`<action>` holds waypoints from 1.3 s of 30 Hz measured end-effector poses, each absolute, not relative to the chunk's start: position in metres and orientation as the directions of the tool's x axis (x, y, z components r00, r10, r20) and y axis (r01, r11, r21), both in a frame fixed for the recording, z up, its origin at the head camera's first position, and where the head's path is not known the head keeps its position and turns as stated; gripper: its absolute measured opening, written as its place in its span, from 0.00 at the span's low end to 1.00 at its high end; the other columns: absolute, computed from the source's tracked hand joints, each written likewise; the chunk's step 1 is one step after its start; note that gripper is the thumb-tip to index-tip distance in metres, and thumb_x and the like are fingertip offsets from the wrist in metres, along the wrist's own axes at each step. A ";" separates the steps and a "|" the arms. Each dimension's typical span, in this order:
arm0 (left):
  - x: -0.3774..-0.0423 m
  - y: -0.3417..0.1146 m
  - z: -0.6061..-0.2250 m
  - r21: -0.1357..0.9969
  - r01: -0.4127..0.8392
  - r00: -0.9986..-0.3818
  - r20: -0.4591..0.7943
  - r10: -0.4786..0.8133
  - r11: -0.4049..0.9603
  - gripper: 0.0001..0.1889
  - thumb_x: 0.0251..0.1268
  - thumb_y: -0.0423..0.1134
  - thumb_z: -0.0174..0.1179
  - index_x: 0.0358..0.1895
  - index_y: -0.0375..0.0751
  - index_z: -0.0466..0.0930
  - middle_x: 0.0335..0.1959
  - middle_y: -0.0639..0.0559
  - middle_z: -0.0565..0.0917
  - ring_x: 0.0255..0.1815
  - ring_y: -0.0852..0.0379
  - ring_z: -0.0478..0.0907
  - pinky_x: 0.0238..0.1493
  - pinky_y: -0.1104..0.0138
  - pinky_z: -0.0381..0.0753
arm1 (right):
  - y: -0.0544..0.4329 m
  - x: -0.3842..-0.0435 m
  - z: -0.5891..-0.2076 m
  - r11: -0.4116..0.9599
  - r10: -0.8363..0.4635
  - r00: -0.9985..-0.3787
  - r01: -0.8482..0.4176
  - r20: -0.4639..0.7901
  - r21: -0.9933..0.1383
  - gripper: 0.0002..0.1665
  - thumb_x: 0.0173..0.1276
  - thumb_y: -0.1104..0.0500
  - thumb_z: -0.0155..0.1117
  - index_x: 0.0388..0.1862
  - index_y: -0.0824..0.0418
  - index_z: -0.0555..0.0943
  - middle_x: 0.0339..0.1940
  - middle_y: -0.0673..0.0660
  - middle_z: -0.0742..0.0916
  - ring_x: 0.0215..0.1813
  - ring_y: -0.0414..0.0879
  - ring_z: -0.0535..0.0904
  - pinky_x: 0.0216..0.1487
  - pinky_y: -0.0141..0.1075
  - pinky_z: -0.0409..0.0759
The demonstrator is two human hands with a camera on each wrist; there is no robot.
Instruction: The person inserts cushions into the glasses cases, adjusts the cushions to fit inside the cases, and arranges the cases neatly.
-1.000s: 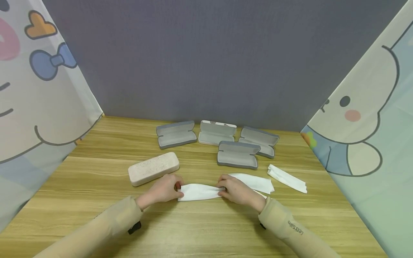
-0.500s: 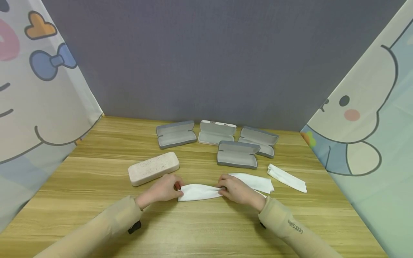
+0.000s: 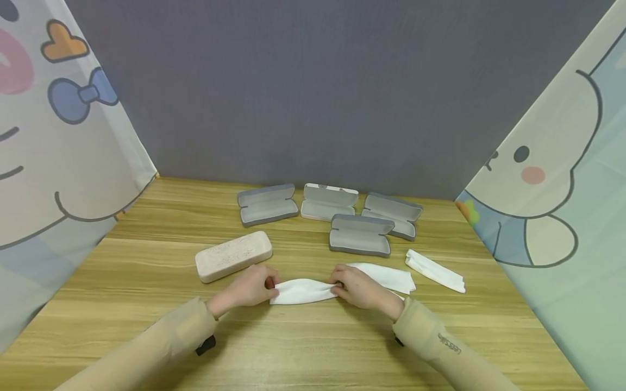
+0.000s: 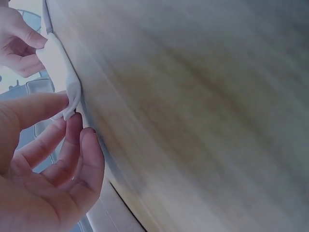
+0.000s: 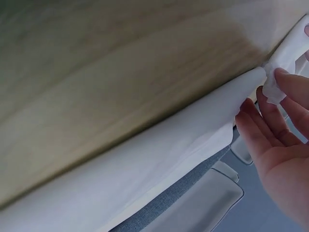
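Observation:
A folded white cloth [image 3: 304,292] stretches between both hands near the middle of the table. My left hand [image 3: 251,286] pinches its left end between thumb and fingers; the left wrist view shows the cloth [image 4: 59,63] bunched at that grip. At the opposite end my right hand [image 3: 359,288] pinches it, and the right wrist view has the gathered tip [image 5: 274,87] between thumb and fingers. Just behind the right hand lies another folded white cloth [image 3: 386,276], partly covered by that hand. Farther right is a narrow folded cloth [image 3: 435,270].
A closed cream glasses case [image 3: 233,256] lies just beyond the left hand. Several open cases stand toward the back: a grey one [image 3: 268,206], a white one [image 3: 329,202], another grey one [image 3: 391,214] and a nearer grey one [image 3: 360,236]. A grey panel [image 3: 313,98] rises behind the table.

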State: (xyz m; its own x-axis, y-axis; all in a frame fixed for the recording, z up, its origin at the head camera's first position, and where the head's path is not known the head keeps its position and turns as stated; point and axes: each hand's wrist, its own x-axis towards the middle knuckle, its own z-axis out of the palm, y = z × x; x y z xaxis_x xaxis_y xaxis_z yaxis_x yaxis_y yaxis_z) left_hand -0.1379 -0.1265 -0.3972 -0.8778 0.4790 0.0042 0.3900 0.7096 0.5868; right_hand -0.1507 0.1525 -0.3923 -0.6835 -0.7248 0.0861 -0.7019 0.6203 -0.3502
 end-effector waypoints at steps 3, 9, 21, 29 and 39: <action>-0.138 -0.127 -0.394 0.606 0.376 -0.882 0.003 0.470 0.701 0.02 0.55 0.31 0.65 0.29 0.40 0.81 0.22 0.55 0.79 0.24 0.64 0.69 0.27 0.74 0.69 | 0.153 -0.151 -0.390 0.626 -0.711 -0.698 -0.684 0.084 -0.374 0.05 0.66 0.64 0.63 0.39 0.63 0.84 0.35 0.53 0.83 0.34 0.35 0.75 0.35 0.27 0.76; -0.141 -0.128 -0.381 0.630 0.357 -0.892 0.009 0.453 0.690 0.02 0.56 0.31 0.65 0.31 0.37 0.82 0.24 0.52 0.81 0.26 0.63 0.72 0.29 0.73 0.72 | 0.154 -0.149 -0.382 0.631 -0.693 -0.712 -0.673 0.109 -0.386 0.05 0.67 0.63 0.62 0.40 0.62 0.83 0.36 0.52 0.85 0.36 0.38 0.79 0.37 0.30 0.79; -0.150 -0.125 -0.364 0.671 0.368 -0.888 0.047 0.458 0.644 0.06 0.60 0.34 0.65 0.37 0.36 0.82 0.27 0.51 0.81 0.28 0.63 0.73 0.32 0.71 0.73 | 0.166 -0.150 -0.361 0.635 -0.649 -0.740 -0.655 0.176 -0.410 0.06 0.67 0.62 0.62 0.41 0.61 0.83 0.36 0.52 0.85 0.40 0.44 0.82 0.44 0.38 0.82; -0.156 -0.114 -0.358 0.703 0.374 -0.883 0.072 0.463 0.605 0.05 0.60 0.35 0.64 0.36 0.38 0.82 0.27 0.51 0.81 0.27 0.62 0.73 0.30 0.71 0.72 | 0.182 -0.151 -0.351 0.627 -0.643 -0.726 -0.682 0.244 -0.376 0.05 0.65 0.63 0.64 0.39 0.60 0.83 0.34 0.51 0.86 0.38 0.43 0.83 0.42 0.36 0.83; -0.169 -0.097 -0.341 0.733 0.377 -0.885 0.105 0.453 0.566 0.06 0.61 0.37 0.64 0.38 0.39 0.82 0.30 0.50 0.82 0.29 0.61 0.75 0.32 0.70 0.73 | 0.197 -0.157 -0.331 0.655 -0.584 -0.751 -0.660 0.308 -0.368 0.05 0.64 0.64 0.65 0.39 0.60 0.84 0.34 0.51 0.86 0.36 0.41 0.81 0.40 0.36 0.82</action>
State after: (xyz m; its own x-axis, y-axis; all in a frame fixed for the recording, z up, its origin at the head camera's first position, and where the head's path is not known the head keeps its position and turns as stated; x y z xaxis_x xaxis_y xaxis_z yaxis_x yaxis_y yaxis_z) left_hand -0.1689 -0.0967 -0.3412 -0.8851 0.4535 0.1046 0.3766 0.5660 0.7334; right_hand -0.1570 0.1970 -0.3305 -0.7513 -0.5838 0.3077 -0.6598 0.6552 -0.3679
